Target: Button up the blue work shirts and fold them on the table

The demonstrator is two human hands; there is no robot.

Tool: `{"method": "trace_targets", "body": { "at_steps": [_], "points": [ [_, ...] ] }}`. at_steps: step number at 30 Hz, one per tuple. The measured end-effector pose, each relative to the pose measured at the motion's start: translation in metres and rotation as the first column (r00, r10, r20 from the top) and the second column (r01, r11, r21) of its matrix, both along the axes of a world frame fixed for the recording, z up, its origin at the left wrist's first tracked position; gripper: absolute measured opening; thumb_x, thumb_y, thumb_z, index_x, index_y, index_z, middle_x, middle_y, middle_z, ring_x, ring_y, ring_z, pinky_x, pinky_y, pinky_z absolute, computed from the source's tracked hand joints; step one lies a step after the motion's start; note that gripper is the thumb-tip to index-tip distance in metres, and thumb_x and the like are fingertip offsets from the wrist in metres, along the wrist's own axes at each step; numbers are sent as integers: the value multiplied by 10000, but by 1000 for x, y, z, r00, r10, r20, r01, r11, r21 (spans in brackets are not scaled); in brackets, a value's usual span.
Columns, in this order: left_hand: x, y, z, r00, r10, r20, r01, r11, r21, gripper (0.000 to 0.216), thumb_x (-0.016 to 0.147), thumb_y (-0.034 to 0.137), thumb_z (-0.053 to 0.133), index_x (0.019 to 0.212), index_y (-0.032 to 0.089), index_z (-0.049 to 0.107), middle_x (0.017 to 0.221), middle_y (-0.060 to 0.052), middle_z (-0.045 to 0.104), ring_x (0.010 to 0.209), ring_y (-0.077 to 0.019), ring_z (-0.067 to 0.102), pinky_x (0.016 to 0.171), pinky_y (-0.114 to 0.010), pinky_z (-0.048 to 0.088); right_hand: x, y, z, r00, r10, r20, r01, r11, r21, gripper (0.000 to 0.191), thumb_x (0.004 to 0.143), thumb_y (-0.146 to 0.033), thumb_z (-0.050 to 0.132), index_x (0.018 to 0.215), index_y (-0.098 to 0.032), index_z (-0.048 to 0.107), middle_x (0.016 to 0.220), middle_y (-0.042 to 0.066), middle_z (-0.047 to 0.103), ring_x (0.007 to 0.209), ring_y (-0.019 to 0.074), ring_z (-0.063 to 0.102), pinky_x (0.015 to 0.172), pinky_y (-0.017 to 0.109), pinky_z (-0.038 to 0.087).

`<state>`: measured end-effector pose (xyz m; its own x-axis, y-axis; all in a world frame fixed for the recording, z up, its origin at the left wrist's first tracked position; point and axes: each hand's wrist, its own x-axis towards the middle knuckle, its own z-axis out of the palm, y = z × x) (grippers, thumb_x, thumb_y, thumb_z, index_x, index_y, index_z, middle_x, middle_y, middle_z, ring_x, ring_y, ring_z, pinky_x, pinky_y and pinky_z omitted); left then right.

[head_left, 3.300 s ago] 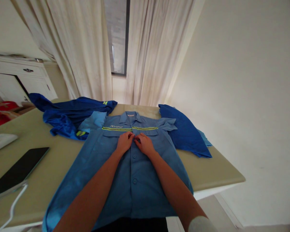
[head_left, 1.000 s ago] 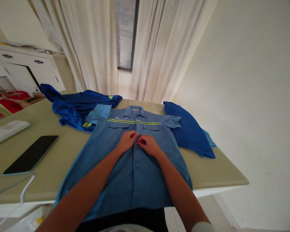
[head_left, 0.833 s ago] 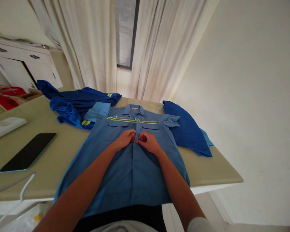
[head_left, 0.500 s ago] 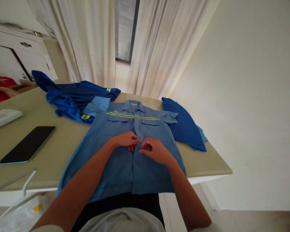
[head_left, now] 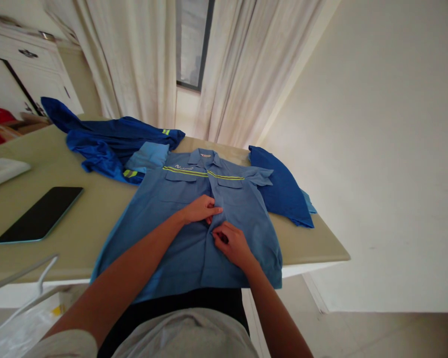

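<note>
A light blue work shirt [head_left: 164, 223] with a yellow-green stripe across the chest lies flat, front up, on the beige table [head_left: 78, 219]. My left hand [head_left: 199, 209] pinches the shirt's front placket just below the chest pockets. A little lower, my right hand [head_left: 229, 241] is closed on the same placket at a button. Both hands touch the cloth along the shirt's middle line.
A dark blue garment [head_left: 108, 144] is heaped at the table's far left, another [head_left: 280, 191] lies at the far right. A black tablet [head_left: 41, 214] and a white device [head_left: 2, 171] rest on the left. A white cable [head_left: 26, 293] hangs off the front edge. Curtains [head_left: 134, 64] and a white wall stand behind.
Both hands have moved down the placket toward me, the right hand more than the left. The view has tilted down and shifted.
</note>
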<state>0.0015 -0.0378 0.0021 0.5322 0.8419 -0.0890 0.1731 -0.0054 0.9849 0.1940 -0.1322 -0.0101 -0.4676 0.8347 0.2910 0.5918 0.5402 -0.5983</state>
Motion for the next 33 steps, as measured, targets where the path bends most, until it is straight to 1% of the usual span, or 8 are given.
{"method": "trace_targets", "body": {
  "at_steps": [4,14,19,21,24,27,29,33],
  "points": [
    [2,-3,3,995,14,103,-8,998,-59,452,776,583,801,761,157,651,616,9,653,527,-111,587,524,-237,507,1,4,0,990,-50,-132,41,997,-71,84,938,-226,653,896,-236,724,752,-15,593,664,147,561,657,264,453],
    [4,-2,-8,989,-24,146,51,982,-183,590,673,645,869,865,128,657,717,-7,692,557,-93,594,553,-226,493,1,2,-2,983,-162,-86,159,986,-50,111,935,-296,696,844,-234,697,762,-7,637,675,159,563,653,276,451],
    [6,-3,-6,964,-2,265,71,965,-254,454,693,481,888,911,142,679,788,-12,711,629,-95,630,632,-229,528,2,2,0,975,-197,-105,197,980,-3,123,938,-256,653,817,-236,651,776,9,635,692,171,566,672,287,455],
    [5,-3,-3,944,-51,326,139,957,-254,353,710,372,851,940,150,702,866,-35,739,726,-122,678,717,-251,553,3,1,1,969,-212,-131,214,977,2,105,932,-244,644,828,-234,641,780,8,631,689,169,569,668,287,452],
    [4,-3,-1,930,-183,319,227,968,-104,254,724,246,756,961,159,738,956,-64,770,894,-184,717,867,-310,560,5,1,1,940,-276,-202,284,959,10,98,963,-265,591,889,-232,646,807,18,647,693,175,585,671,297,458],
    [8,-5,-3,988,-139,72,123,973,195,150,766,232,698,887,168,760,921,-67,777,938,-241,714,886,-343,559,7,3,0,906,-320,-275,331,944,-9,147,1003,-323,556,1017,-232,670,860,33,685,735,189,620,702,308,484],
    [12,-8,-6,992,-74,-104,110,909,402,118,796,222,674,857,183,767,948,-80,777,973,-262,707,901,-349,555,8,5,-2,897,-337,-287,341,939,-36,162,1004,-350,576,1049,-230,676,874,34,697,755,195,633,723,313,498],
    [15,-11,-10,953,-10,-304,225,695,683,205,866,197,609,975,188,783,1127,-127,758,1118,-275,670,1025,-382,510,9,8,-4,892,-353,-284,347,935,-70,175,1007,-375,600,1046,-221,673,888,41,702,775,199,644,743,321,514]
  ]
}}
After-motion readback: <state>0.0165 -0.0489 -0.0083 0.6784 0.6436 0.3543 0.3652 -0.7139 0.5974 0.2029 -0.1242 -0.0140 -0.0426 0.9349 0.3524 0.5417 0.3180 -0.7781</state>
